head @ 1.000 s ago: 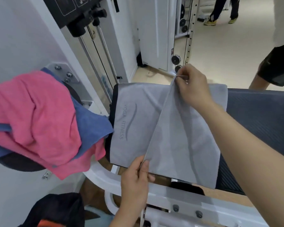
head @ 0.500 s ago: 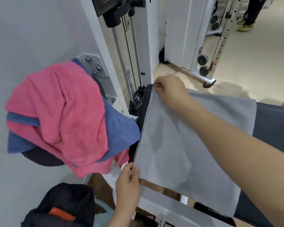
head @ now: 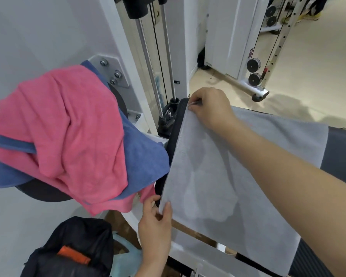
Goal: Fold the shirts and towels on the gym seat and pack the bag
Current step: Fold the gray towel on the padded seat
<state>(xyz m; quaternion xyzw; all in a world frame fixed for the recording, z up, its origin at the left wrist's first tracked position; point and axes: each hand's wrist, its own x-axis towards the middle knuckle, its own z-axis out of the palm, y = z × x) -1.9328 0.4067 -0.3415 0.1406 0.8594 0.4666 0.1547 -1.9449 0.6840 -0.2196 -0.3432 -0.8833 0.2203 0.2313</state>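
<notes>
A grey towel lies spread flat over the dark padded bench, folded double, with its near edge hanging past the pad over the white frame. The hands are well apart, each clamped on one corner of the towel's left edge: the right hand pinches the far corner with curled fingers at the end of the pad, and the left hand pinches the near corner between thumb and fingers. Just left of the bench, a pink towel and a blue towel lie heaped and unfolded over a round black pad, the pink one mostly on top, and the blue one reaches the bench's end. Below them, at the lower left, sits the black mesh bag. An orange strip shows at its top; whether that lies inside or belongs to the bag cannot be told, and nothing else of its contents can be made out. A pale blue thing sits beside the bag, partly hidden by the left wrist.
</notes>
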